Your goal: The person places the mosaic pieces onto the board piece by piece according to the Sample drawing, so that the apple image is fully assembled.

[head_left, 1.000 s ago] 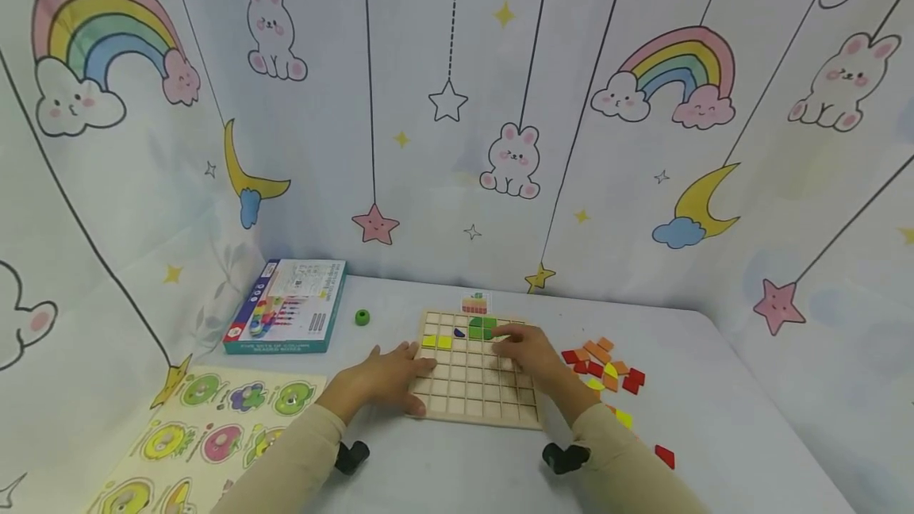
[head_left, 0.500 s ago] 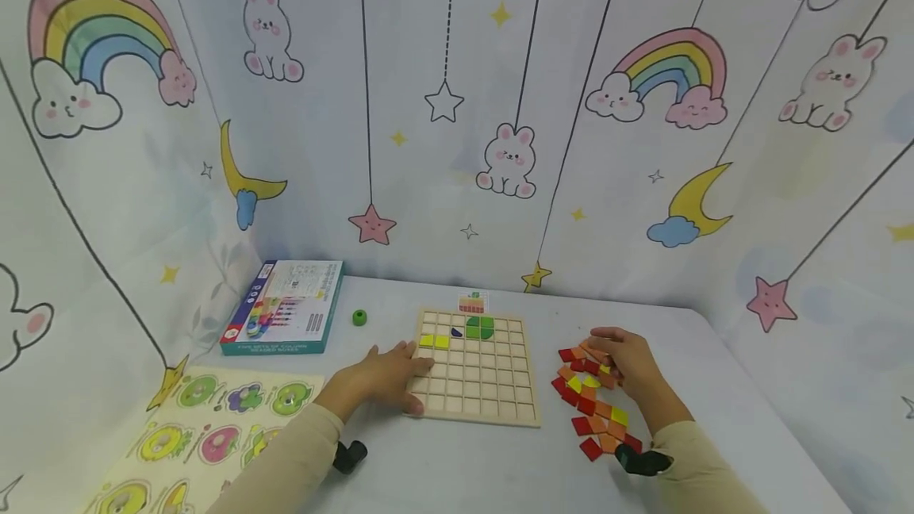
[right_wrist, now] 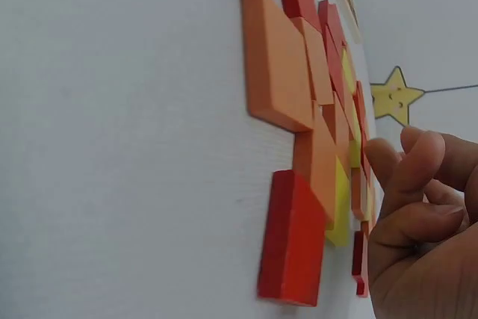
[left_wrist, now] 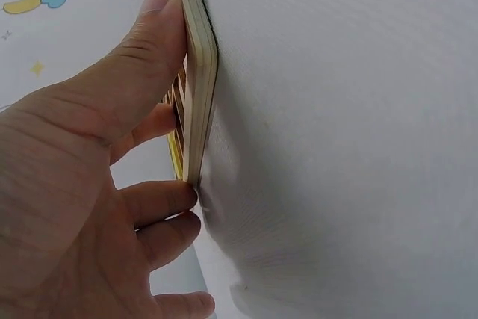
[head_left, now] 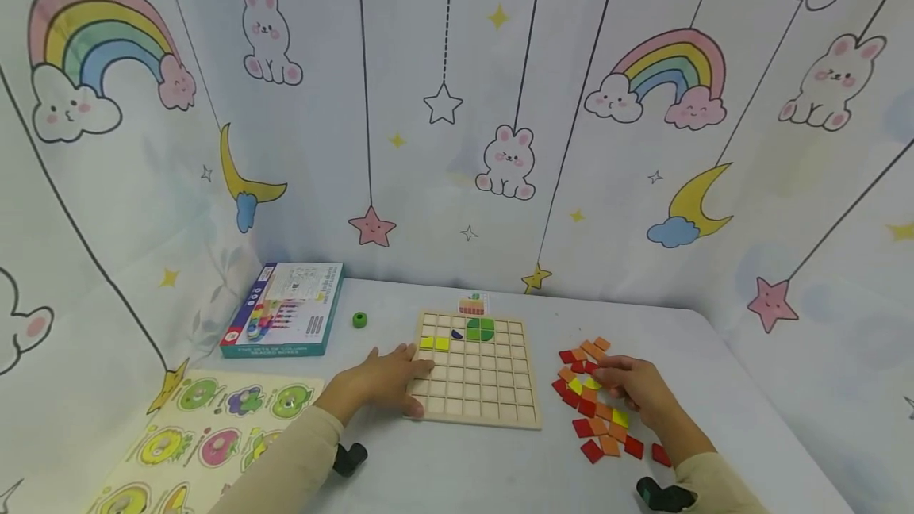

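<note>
A square wooden grid board [head_left: 474, 387] lies flat on the table. My left hand [head_left: 389, 377] rests on its left edge; in the left wrist view the thumb [left_wrist: 153, 42] lies on the board's top near a corner, and other fingers touch its side. Yellow squares [head_left: 434, 343], a small dark blue piece [head_left: 457, 334] and green pieces [head_left: 480, 329] sit in the upper rows. My right hand [head_left: 631, 387] is over the loose pieces, fingers bent, fingertips by a yellow piece [head_left: 591, 382]. Nothing shows between those fingers [right_wrist: 422, 162] in the right wrist view.
Red, orange and yellow tiles [head_left: 587, 427] lie scattered right of the board. A picture card [head_left: 473, 303] is behind it. A green bead [head_left: 359, 320] and a boxed toy set [head_left: 283, 309] stand at back left. A fruit puzzle board [head_left: 207, 450] lies at front left.
My right hand has left the board's upper right for the loose tiles, then moved slightly toward me over them. Some tiles have shifted into a tighter cluster. My left hand stays at the board.
</note>
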